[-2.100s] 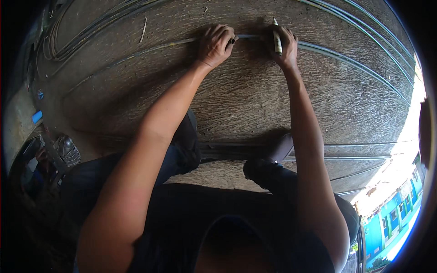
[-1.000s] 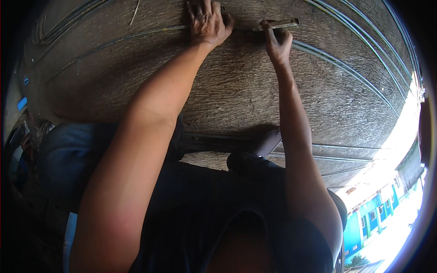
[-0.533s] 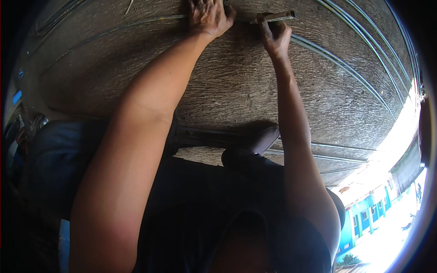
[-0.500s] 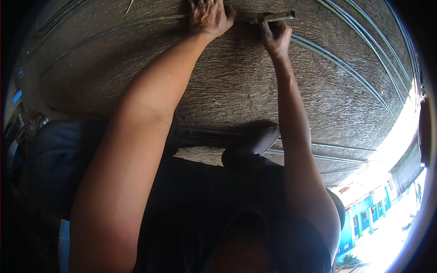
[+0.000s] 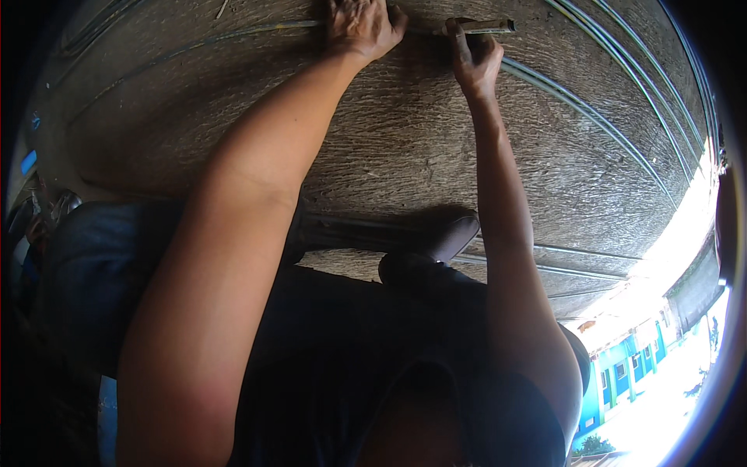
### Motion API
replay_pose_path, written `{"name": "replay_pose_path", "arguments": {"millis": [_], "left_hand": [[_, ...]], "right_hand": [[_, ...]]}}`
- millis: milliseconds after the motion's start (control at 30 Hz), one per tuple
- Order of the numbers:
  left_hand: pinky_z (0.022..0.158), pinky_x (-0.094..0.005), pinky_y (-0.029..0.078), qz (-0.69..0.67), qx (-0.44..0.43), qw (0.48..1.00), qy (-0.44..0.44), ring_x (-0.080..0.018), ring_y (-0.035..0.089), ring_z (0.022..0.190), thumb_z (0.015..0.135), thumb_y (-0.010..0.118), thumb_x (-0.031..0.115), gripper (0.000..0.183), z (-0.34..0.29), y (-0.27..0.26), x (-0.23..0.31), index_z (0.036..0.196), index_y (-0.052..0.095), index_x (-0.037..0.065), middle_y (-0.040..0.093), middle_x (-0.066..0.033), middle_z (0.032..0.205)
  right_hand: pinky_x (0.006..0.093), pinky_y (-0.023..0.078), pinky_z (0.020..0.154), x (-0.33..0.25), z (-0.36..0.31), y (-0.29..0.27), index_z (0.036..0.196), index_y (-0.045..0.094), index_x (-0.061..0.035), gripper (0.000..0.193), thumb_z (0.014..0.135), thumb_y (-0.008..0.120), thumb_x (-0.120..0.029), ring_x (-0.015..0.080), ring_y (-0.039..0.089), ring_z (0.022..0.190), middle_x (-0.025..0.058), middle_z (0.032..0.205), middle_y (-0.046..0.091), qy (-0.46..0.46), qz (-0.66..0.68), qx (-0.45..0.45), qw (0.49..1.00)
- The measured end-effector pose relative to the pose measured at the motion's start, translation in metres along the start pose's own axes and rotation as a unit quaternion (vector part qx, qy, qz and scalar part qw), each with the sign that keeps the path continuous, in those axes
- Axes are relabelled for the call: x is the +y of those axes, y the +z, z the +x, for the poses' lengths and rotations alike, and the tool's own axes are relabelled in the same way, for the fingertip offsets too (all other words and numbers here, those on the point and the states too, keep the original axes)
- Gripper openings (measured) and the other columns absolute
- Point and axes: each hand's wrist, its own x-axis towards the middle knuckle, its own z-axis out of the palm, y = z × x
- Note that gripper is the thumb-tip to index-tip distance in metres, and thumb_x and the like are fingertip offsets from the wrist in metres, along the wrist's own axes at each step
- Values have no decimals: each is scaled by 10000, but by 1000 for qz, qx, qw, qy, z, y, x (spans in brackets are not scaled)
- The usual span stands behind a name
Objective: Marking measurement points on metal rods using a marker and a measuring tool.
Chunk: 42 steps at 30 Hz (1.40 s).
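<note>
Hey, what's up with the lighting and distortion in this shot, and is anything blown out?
Head view: the outdoor strip at lower right is blown out to white, and the dark clothing sinks into shadow. Same head view: rods bow, likely from the fisheye lens; shadow darkens the floor between left hand and right hand.

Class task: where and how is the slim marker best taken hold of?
Hold the marker near its left end, probably from the person's side, as the right hand does: it is slim, straight and set crosswise, its right end sticking out.
</note>
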Motion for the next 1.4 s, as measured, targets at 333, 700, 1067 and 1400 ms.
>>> {"name": "replay_pose_path", "arguments": {"millis": [333, 700, 1067, 1400], "left_hand": [[1137, -600, 265, 4, -27, 999, -27, -479, 209, 1447, 805, 761, 266, 714, 0, 6, 0, 1353, 414, -31, 232, -221, 1555], [1161, -605, 226, -1, -7, 1000, -23, -477, 198, 1446, 813, 742, 264, 695, 0, 7, -1, 1352, 416, -28, 234, -216, 1545], [1176, -612, 193, 18, 6, 1000, -3, -470, 216, 1444, 819, 741, 269, 642, 2, -2, 2, 1294, 445, -46, 281, -228, 1512], [1169, -616, 197, 26, 10, 1000, 0, -471, 220, 1445, 806, 746, 274, 647, 0, 3, -1, 1286, 452, -44, 290, -235, 1510]], "right_hand": [[352, 556, 666, 7, -1, 0, 881, 743, -9, 282, 927, 695, -283, 253, 737, 704, 131, 778, 744, -6, 18, -13, 1000], [301, 531, 743, 1, -4, 0, 943, 744, 30, 280, 940, 695, -245, 156, 691, 771, 116, 860, 756, 25, 55, -21, 998], [289, 517, 698, 2, -4, -1, 928, 753, 27, 301, 930, 712, -271, 120, 663, 736, 103, 821, 754, 37, 21, -16, 999], [286, 520, 700, -1, -6, 0, 927, 742, 45, 283, 928, 715, -237, 121, 672, 756, 108, 847, 756, 41, 40, -14, 998]]}}
